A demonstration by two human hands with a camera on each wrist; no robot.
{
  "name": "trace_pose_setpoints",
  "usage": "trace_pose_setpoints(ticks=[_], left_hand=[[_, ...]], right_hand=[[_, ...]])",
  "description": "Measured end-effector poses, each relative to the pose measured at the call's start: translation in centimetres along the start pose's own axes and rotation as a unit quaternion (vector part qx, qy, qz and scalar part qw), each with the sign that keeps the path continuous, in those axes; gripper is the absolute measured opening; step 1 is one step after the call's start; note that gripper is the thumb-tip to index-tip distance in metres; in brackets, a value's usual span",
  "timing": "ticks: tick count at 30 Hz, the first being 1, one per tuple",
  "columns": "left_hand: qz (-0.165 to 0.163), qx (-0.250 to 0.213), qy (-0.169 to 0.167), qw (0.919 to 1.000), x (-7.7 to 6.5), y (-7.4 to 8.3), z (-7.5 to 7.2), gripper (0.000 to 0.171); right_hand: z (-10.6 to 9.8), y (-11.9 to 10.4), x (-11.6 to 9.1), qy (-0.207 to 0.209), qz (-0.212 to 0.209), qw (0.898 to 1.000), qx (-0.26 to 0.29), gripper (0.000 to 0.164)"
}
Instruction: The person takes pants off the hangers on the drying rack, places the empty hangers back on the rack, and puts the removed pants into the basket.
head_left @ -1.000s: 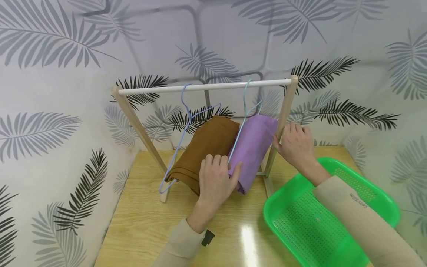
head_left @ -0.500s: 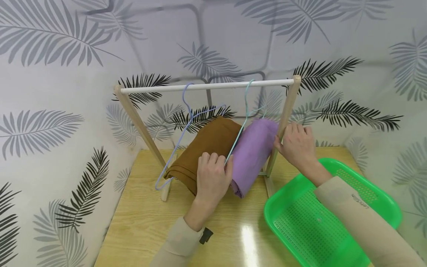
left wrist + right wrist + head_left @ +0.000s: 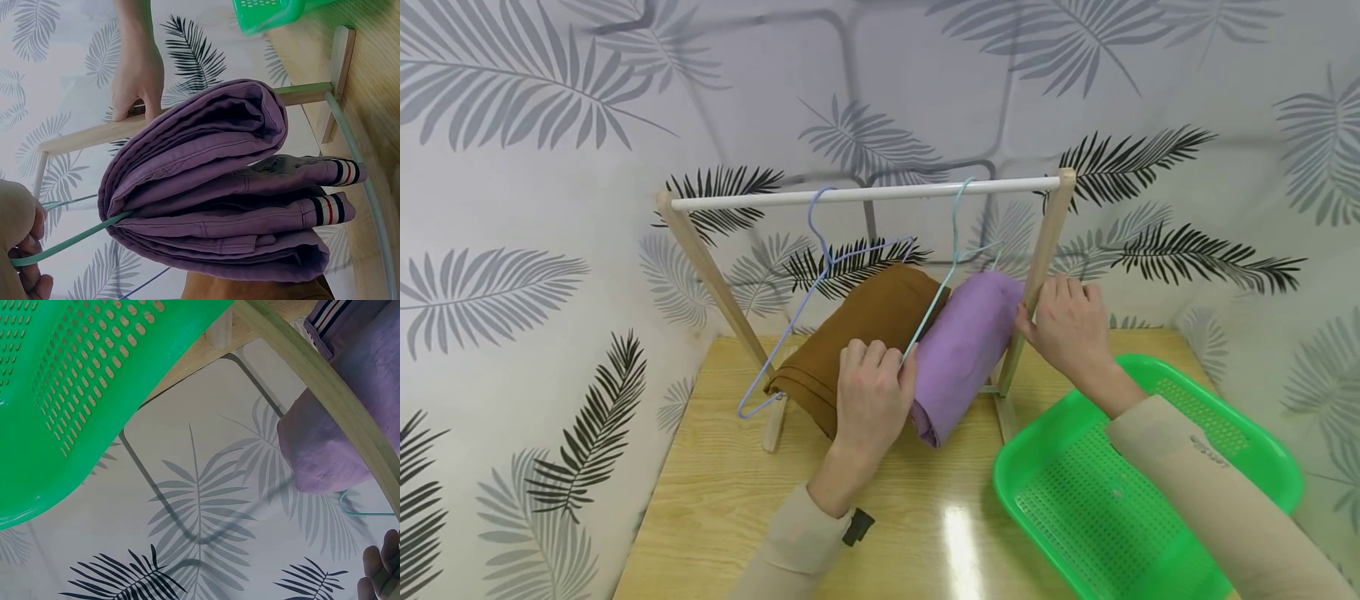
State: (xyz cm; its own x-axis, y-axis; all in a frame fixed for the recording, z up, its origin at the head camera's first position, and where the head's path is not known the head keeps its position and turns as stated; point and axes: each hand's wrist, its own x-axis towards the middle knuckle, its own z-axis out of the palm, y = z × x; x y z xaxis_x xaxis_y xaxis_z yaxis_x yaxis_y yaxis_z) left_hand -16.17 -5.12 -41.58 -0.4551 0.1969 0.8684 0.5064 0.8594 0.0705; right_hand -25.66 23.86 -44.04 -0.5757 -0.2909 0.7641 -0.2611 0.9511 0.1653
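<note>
Bare left hand [image 3: 868, 396], back upward, fingers curled in a grip, forearm [image 3: 797, 542] in beige fabric sleeve angled from lower middle, bare right hand [image 3: 1067, 327] farther forward, thumb and fingers gripping, dark-lettered beige fabric right sleeve [image 3: 1202, 492] slanting from lower right.

Beige long sleeves [image 3: 1195, 492]
At bottom centre, the left sleeve [image 3: 797, 542] has a small black piece [image 3: 858, 527] beside its cuff [image 3: 820, 521]; at lower right, the right sleeve [image 3: 1232, 525] bears small dark lettering [image 3: 1207, 451].
</note>
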Motion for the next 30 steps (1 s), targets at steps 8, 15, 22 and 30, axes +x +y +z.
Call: trace_pose_setpoints(ticks=[8, 15, 22, 30], left_hand=[[0.003, -0.004, 0.002, 1.0, 0.5, -0.1, -0.1, 0.036], [-0.005, -0.016, -0.002, 0.9998, 0.6, 0.2, -0.3, 0.037], [-0.012, -0.026, 0.002, 0.9996, 0.8, 0.3, -0.5, 0.036], [-0.015, -0.027, 0.01, 0.9995, 1.1, 0.5, -0.9, 0.035]], right_hand=[[-0.1, 0.0, 0.1, -0.007, 0.0, 1.0, 0.004, 0.04], [-0.2, 0.0, 0.0, -0.02, 0.004, 1.0, 0.008, 0.041], [-0.1, -0.1, 0.0, -0.01, 0.006, 1.0, 0.007, 0.041], [-0.1, -0.1, 0.0, -0.006, 0.008, 1.0, 0.007, 0.041]])
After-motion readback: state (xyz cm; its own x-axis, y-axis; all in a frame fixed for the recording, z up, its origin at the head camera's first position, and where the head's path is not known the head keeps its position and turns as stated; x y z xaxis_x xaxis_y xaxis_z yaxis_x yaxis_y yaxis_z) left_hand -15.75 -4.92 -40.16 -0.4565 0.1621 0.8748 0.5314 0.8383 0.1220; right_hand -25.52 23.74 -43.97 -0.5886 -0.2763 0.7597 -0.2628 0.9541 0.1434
